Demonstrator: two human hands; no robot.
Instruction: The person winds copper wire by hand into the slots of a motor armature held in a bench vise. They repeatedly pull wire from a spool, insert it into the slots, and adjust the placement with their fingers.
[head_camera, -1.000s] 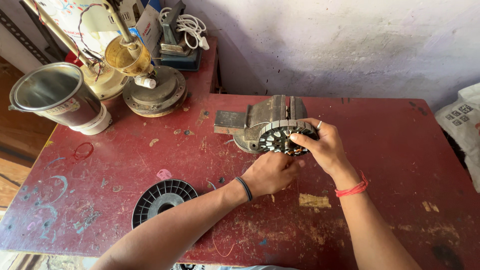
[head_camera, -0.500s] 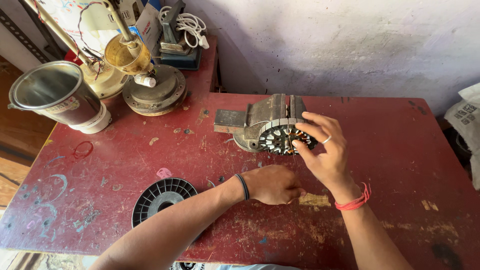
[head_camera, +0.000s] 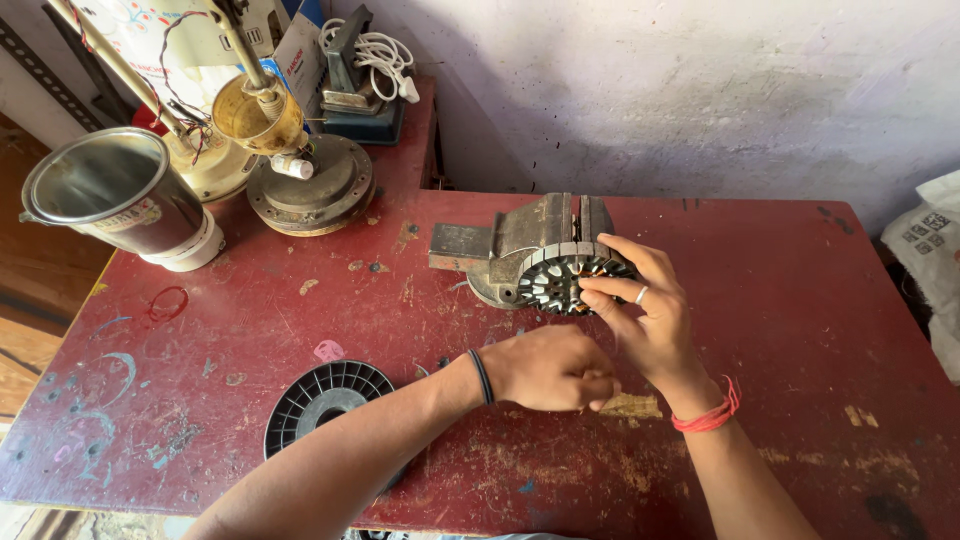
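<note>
A round motor stator (head_camera: 567, 276) with slotted metal laminations and copper winding sits clamped in a grey bench vise (head_camera: 520, 240) on the red table (head_camera: 800, 300). My right hand (head_camera: 645, 315) grips the stator's right side with the fingers spread over its rim. My left hand (head_camera: 550, 368) hovers just below the stator, fingers closed together as if pinching something thin; what it pinches is too small to tell. A black band circles my left wrist and a red thread my right wrist.
A black plastic spool (head_camera: 325, 400) lies flat near the table's front. At the back left stand a metal can (head_camera: 120, 195), a round metal motor base (head_camera: 310, 185) with a brass-coloured part above it, and a tool with a white cord (head_camera: 365, 70). A white bag (head_camera: 935, 255) sits at the right edge.
My left hand has drawn back from the stator toward me and to the right. My right hand has stayed on the stator, shifting its fingers slightly.
</note>
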